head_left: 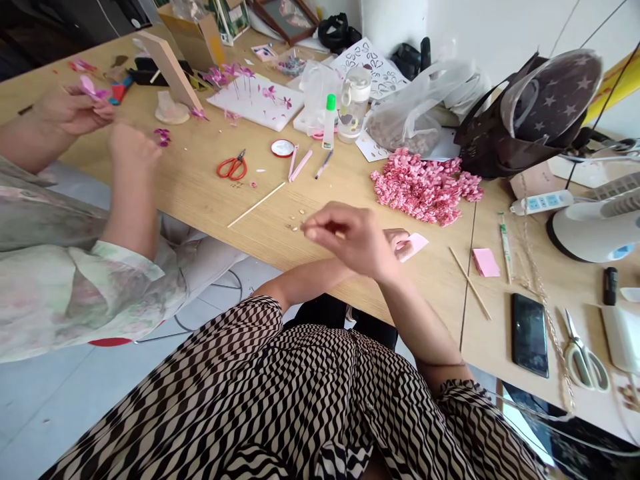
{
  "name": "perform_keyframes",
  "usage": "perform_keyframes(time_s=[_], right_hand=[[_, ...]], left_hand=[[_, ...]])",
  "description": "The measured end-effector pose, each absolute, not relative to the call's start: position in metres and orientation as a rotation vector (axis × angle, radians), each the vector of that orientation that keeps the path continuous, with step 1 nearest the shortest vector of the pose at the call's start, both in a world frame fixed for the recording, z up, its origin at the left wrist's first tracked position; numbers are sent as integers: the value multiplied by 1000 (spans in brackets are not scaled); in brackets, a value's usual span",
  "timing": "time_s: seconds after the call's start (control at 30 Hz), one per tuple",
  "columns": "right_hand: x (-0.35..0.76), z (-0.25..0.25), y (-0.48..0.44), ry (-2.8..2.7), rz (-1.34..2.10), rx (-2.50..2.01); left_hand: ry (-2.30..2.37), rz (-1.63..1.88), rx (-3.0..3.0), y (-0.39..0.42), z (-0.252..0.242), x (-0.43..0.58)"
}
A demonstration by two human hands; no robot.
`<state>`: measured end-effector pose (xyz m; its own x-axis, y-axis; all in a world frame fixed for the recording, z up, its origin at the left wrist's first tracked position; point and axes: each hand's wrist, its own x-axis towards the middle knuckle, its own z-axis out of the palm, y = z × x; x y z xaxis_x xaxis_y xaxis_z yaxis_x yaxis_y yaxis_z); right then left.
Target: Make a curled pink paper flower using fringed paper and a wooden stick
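Observation:
My forearms cross over the table. My left hand [397,240] reaches out beneath my right arm, its fingers closed on a small pale pink piece of paper [415,247]; most of this hand is hidden. Above and to its left, my right hand [350,237] is raised with thumb and fingers curled together in a pinch; whatever may be between them cannot be made out. A few tiny pale bits [295,227] lie on the wood beside its fingertips. Behind both hands spreads a heap of pink paper flowers [425,187]. To the right sits a stack of pink paper squares [485,263].
On the left, a co-worker's hands [75,110] handle a purple-pink flower. Red-handled scissors [233,167], a wooden stick [257,205], a glue bottle [329,123] and a glass jar [355,100] lie or stand beyond. At right are a phone [530,335], scissors [583,360] and another stick [470,283].

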<state>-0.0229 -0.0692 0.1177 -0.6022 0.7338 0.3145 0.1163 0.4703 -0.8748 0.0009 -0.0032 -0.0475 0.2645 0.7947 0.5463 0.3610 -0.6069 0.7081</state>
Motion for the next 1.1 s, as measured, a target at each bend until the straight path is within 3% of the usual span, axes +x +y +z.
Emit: perform_keyframes(time_s=[0.13, 0.27, 0.8, 1.1], right_hand=[[-72, 53, -7, -2445, 773, -1264], [-98, 23, 12, -2636, 585, -1428], [-113, 5, -1, -2892, 512, -1123], [-102, 12, 34, -2710, 409, -1429]], left_hand=[[1043, 1324, 2067, -3, -45, 2], [1072, 1309, 2073, -2, -40, -1], [1071, 1260, 2114, -2, -42, -1], [1104, 1273, 2081, 0, -42, 1]])
